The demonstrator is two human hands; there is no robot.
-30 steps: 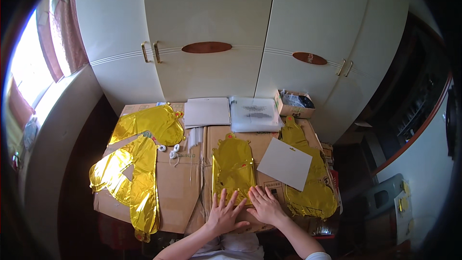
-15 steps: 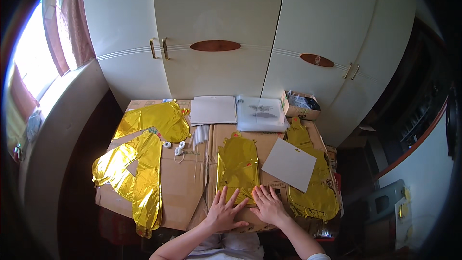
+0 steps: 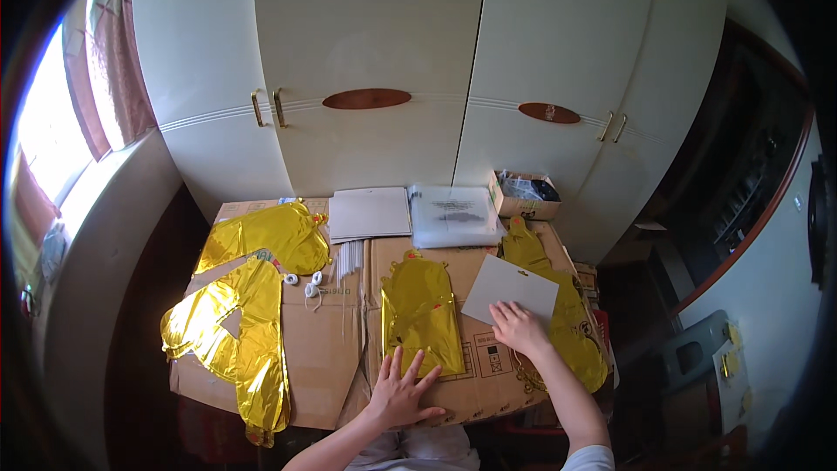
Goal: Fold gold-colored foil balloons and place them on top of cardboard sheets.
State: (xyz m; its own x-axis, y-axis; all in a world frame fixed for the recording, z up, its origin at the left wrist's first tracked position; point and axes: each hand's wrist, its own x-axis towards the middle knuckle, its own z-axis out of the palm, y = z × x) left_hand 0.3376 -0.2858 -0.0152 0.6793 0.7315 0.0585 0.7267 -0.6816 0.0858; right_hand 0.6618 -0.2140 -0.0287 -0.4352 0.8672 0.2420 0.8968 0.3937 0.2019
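Note:
A gold foil balloon, deflated and folded into a narrow rectangle, lies at the middle of the cardboard. My left hand rests at its near edge, open, with fingers spread. To its right, my right hand lies over the near part of a white card, its fingertips on the card's surface. The card has a small hanging slot near its far corner and overlaps another flat gold foil balloon. That balloon stretches along the right side and is partly covered.
A flattened cardboard sheet covers the table. On its left lie two more gold foil balloons, one A-shaped and one curved. Farther back are white straws, ribbon spools, stacked cards, clear bags and a box.
My right hand has left the folded balloon's near edge and moved right and away from me onto the white card. My left hand stays by the balloon. The whole view has shifted slightly.

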